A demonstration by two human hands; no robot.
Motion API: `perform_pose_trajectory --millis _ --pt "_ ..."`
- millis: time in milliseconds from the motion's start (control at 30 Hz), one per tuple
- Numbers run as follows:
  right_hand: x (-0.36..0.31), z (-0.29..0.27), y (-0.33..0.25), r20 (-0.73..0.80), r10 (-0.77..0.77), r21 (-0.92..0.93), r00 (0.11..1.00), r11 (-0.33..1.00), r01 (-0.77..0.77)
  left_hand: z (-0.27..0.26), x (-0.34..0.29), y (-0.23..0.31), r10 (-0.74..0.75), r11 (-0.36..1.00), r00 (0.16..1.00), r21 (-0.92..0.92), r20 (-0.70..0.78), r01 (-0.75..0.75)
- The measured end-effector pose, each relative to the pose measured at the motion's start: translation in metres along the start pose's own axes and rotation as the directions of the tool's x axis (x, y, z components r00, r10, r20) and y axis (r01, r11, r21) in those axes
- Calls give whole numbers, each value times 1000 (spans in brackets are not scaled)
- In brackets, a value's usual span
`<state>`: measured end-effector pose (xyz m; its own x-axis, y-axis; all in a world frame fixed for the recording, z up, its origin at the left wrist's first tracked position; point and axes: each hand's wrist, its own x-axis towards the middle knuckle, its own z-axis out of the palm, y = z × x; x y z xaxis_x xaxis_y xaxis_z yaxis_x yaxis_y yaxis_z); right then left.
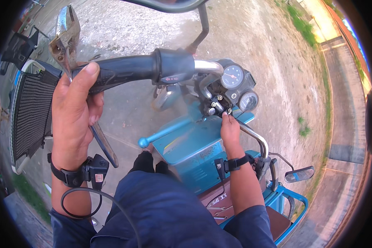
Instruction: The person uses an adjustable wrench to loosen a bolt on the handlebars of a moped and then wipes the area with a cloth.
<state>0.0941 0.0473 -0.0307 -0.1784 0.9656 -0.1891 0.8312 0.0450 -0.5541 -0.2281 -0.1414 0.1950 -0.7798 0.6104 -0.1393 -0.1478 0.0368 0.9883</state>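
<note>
Our left fingers (82, 81) grip pliers (63, 46) beside the handlebar (206, 66).
Right fingers (228, 120) at its clamp (217, 106); grip, we cannot tell.

Black mesh chair (32, 113) at nine o'clock, unclear dark object (18, 47) beyond it at ten, pale stony patch (140, 27) of ground near eleven, green grass (300, 22) between one and two, small green tuft (304, 130) at three, concrete strip (346, 124) farther out

A worn, rust-stained metal plier-like tool (66, 46) slants past the outer end of the black rubber handlebar grip (128, 70); small metal bolts (214, 105) cluster on the handlebar's central clamp (207, 108).
</note>
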Motion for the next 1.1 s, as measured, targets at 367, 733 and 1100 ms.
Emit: perform_pose_trajectory --millis 367,733,1100 --pt "-2 -24 -27 98 -315 -426 944 844 326 -1 -1 0 -9 1000 1000 14 -2 9" --pt "-14 -24 -32 48 -312 -420 949 856 303 -5 0 -2 -18 999 1000 41 10 17" --pt "-8 -36 -31 46 -87 -261 995 961 96 -2 -2 0 10 1000 1000 24 -6 -10"
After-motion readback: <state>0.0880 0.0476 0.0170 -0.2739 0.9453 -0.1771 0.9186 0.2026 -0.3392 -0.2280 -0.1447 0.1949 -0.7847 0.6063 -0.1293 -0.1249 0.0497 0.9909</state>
